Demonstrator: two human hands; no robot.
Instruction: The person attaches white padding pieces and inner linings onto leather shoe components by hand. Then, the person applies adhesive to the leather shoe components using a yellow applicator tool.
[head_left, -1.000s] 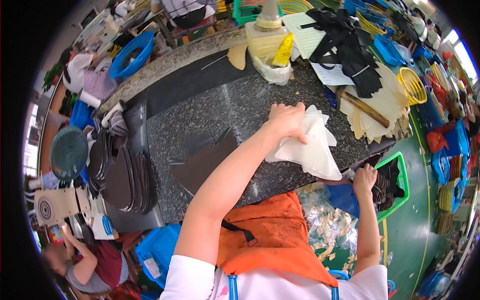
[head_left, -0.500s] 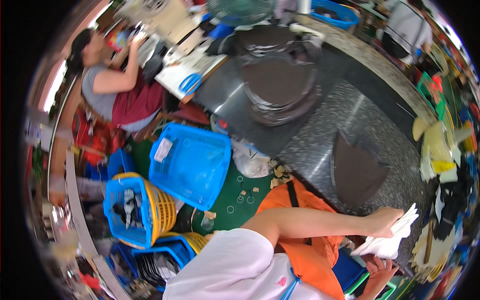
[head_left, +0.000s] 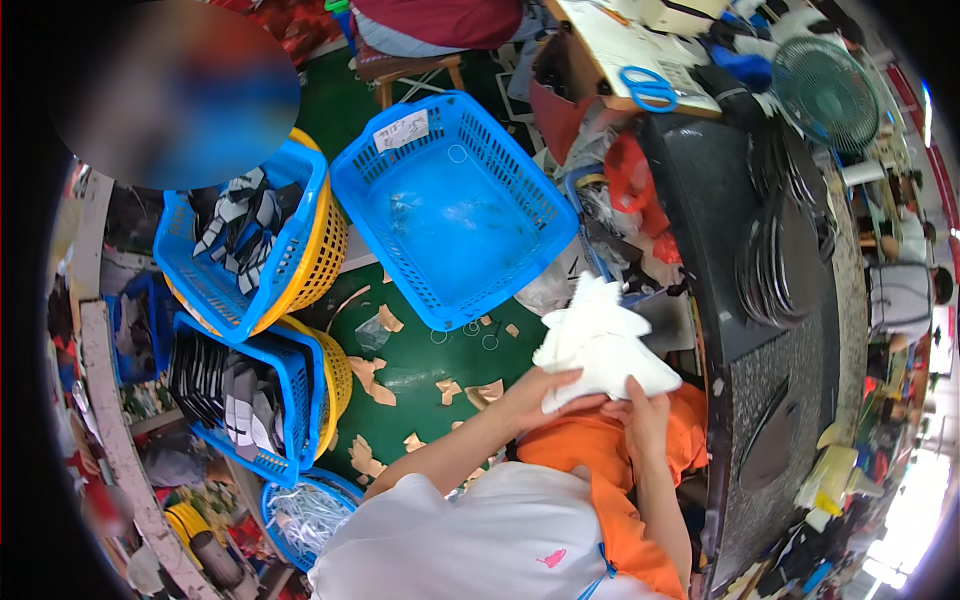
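A stack of white, soft-looking cut pieces (head_left: 598,345) with jagged, fanned-out ends is held in front of my body, above my orange apron (head_left: 560,440). My left hand (head_left: 543,396) is closed on its lower left edge. On its lower right side, my right hand (head_left: 640,415) grips the same stack with the thumb on top. Some fingers of both hands are hidden by the pieces. A large blue plastic basket (head_left: 460,215) lies just beyond the stack, on the left, with its inside showing.
The dark worktable (head_left: 690,230) runs along the right, bearing stacked dark cut pieces (head_left: 785,250) and blue-handled scissors (head_left: 648,88). At left stand baskets (head_left: 232,325) of black and grey pieces. Tan scraps (head_left: 368,380) litter the green floor (head_left: 415,365). Another person sits at the top.
My view has swung left toward the baskets. The white stack has moved away from the table to in front of me, and my right hand now grips it with the left.
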